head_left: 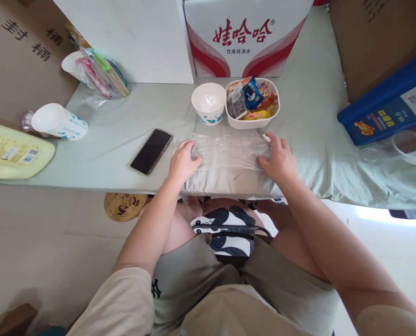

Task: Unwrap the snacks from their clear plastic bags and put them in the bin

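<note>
A crinkled sheet of clear plastic film is spread flat on the table cloth between my two hands. My left hand grips its left end, thumb and fingers curled on the edge. At the opposite end my right hand holds the film the same way. By the right fingertips lies a small grey and white piece that I cannot make out. Just beyond the film stand a paper bowl with clear plastic inside and a white tub filled with wrapped snacks.
A phone lies left of my hands. Farther left are a paper cup on its side and a yellow jug. White boxes back the table; a blue container and clear plastic cup sit at right.
</note>
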A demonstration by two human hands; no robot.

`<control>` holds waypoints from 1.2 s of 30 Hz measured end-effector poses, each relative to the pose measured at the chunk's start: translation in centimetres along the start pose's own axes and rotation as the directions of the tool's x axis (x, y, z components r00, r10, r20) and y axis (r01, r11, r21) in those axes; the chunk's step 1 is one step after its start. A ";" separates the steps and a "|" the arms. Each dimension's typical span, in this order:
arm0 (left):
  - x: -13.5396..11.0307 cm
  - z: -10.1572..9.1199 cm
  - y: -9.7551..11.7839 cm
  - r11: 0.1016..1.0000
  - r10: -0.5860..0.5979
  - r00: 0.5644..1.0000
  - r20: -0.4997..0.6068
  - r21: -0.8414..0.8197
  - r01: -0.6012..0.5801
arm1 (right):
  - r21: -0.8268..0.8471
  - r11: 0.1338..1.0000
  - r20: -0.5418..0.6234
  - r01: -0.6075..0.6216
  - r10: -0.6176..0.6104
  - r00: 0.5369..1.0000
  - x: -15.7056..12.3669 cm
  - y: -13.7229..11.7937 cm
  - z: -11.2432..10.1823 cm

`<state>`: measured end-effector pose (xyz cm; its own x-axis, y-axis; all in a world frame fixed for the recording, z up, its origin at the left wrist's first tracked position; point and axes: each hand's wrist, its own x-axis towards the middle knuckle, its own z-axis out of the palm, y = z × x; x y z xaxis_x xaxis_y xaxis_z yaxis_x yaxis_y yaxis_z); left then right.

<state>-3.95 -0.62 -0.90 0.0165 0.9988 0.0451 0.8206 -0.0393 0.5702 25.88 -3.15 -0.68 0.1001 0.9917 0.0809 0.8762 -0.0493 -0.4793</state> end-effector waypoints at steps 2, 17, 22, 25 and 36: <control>0.0 0.1 -0.1 1.000 0.003 1.000 -0.010 -0.015 -0.003 | -0.010 1.000 0.017 -0.014 0.014 1.000 0.0 0.1 -0.2; 0.2 -0.1 -0.4 1.000 -0.020 1.000 0.010 -0.019 0.020 | -0.057 0.996 -0.038 0.074 -0.076 0.996 1.4 0.6 -0.6; 0.2 0.1 -0.6 1.000 -0.015 1.000 -0.004 -0.017 0.015 | -0.068 0.959 -0.088 0.276 -0.281 0.956 0.9 -0.9 -1.1; 0.1 0.0 -0.4 1.000 -0.005 1.000 0.007 -0.010 0.005 | -0.039 0.881 0.101 0.471 -0.466 0.879 -0.1 -2.0 -0.8; -0.2 -0.3 0.0 1.000 -0.010 1.000 -0.021 0.000 0.010 | -0.192 0.926 0.162 0.325 -0.297 0.941 -2.6 -1.6 -0.7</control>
<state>-4.14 -0.84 -0.64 -0.0031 0.9984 0.0567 0.8209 -0.0298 0.5703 24.55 -5.71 0.55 -0.2421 0.9672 0.0772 0.9344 0.2539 -0.2498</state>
